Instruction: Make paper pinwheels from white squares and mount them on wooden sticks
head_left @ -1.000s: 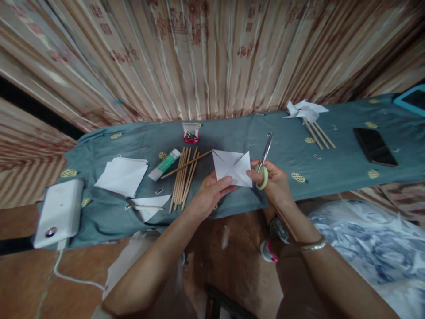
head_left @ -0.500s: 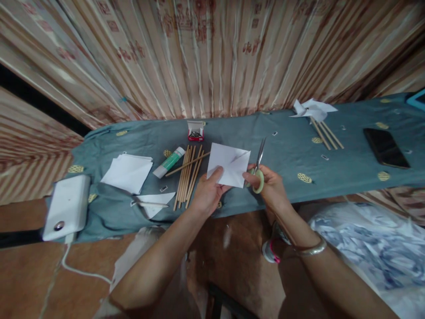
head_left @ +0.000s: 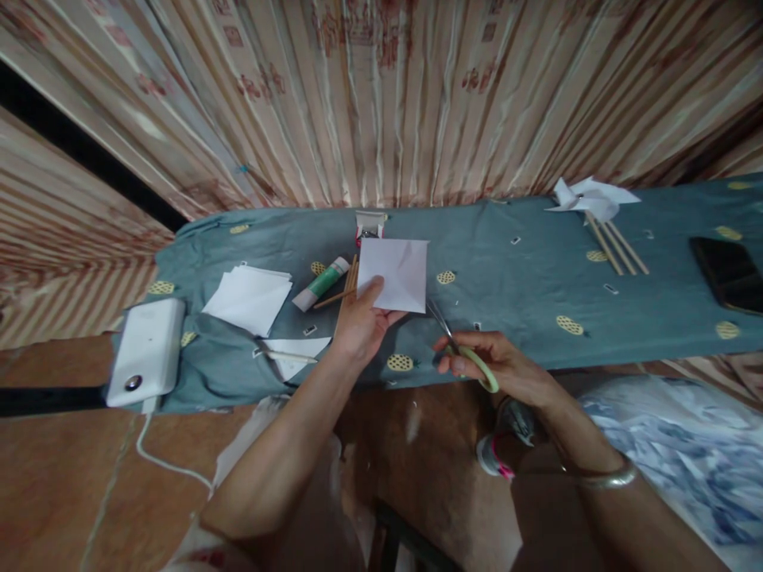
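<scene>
My left hand [head_left: 362, 326] pinches a square sheet of white paper [head_left: 393, 274], thumb on top and fingers beneath. The sheet is held above the table and partly covers the wooden sticks [head_left: 347, 306] and a small red-and-white box [head_left: 370, 222] of metal pieces. In my right hand [head_left: 492, 361] is a pair of scissors [head_left: 474, 361] with pale green handles. Their blades point up and left, with the tips close to the paper's lower right corner. Whether the tips touch the sheet I cannot tell.
A green-and-white glue stick [head_left: 322, 284], a stack of white paper [head_left: 247, 298], and a pencil [head_left: 289, 357] on a paper triangle [head_left: 301, 349] lie leftward. A white power bank [head_left: 146, 349] sits at the left end. Paper pinwheels [head_left: 593, 197] on sticks and a black phone [head_left: 728, 272] are rightward.
The scissors have swung from pointing upright to pointing up-left, and my right hand has dropped lower, away from the paper. The sheet has turned and moved slightly left and up, over the sticks.
</scene>
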`<state>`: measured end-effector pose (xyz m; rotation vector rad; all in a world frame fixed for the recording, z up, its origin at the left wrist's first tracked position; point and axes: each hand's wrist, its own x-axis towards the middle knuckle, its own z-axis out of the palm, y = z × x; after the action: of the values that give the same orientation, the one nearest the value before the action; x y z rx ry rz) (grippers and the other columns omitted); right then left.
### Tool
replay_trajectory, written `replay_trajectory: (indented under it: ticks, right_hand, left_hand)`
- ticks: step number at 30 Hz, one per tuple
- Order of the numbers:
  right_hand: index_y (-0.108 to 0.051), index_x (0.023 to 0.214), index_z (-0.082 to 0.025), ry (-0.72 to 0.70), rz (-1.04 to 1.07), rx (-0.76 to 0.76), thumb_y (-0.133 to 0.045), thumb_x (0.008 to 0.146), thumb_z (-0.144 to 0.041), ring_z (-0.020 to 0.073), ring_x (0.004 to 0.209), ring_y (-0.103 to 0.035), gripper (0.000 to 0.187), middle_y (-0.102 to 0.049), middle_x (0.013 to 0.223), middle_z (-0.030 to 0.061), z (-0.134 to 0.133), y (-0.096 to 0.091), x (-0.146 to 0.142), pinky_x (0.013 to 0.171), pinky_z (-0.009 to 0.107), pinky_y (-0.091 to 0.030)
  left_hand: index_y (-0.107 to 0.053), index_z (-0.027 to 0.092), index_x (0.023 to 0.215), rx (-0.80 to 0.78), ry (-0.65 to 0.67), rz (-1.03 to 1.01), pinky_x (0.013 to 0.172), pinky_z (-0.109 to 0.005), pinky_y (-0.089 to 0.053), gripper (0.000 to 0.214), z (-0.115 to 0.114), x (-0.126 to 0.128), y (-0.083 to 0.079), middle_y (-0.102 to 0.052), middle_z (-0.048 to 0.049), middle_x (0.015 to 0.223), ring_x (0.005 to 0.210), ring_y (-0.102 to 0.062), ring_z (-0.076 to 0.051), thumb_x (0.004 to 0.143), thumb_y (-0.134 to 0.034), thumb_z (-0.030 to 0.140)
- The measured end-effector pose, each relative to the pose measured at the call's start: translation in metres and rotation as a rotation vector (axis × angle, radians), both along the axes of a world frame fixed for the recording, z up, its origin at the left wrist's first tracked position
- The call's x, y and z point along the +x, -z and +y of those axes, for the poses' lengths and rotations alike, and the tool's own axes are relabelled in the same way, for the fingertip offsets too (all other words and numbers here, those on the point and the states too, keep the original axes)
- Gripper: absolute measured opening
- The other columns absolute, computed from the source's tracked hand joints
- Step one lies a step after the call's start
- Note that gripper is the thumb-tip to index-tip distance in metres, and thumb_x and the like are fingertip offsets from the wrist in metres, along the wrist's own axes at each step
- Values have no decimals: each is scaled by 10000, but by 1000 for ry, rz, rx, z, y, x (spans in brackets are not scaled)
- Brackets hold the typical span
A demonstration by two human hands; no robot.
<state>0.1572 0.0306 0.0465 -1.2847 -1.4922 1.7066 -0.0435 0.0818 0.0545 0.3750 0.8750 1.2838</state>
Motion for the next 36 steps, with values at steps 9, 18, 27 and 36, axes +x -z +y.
replay_trajectory:
  ticks: [9,18,27,36]
  right_hand:
    - [-699,893,-170,-105,-15,-66,-756,681,-562,100,596,-515,449,-616,675,-17,3,3,3,565,231,-421]
    - [-697,869,-169,-80,-29,-81,-760,658,-586,89,574,-466,472,-598,653,-15,3,2,2,520,220,-362]
    - [-695,877,-162,-69,-16,-99,-779,641,-572,102,602,-506,480,-613,664,-7,5,-2,1,553,227,-401]
    - [-676,842,-160,-69,-33,-77,-762,646,-593,85,549,-436,483,-555,603,-31,4,0,0,506,225,-338]
  left_hand:
    - [-603,139,1081,-19,46,-5,922,-501,-520,248,-3,5,1,-716,-70,892,860,-683,-222,834,-592,155]
    - [-626,143,987,-6,70,-4,959,-502,-493,195,-6,9,6,-713,-81,934,982,-665,-259,801,-654,194]
    - [-620,132,1013,-30,80,-1,973,-508,-488,208,-7,10,7,-713,-94,962,1009,-662,-265,815,-640,191]
    - [-622,136,990,-41,65,-16,969,-517,-484,209,-7,10,8,-708,-83,938,987,-663,-255,794,-664,196]
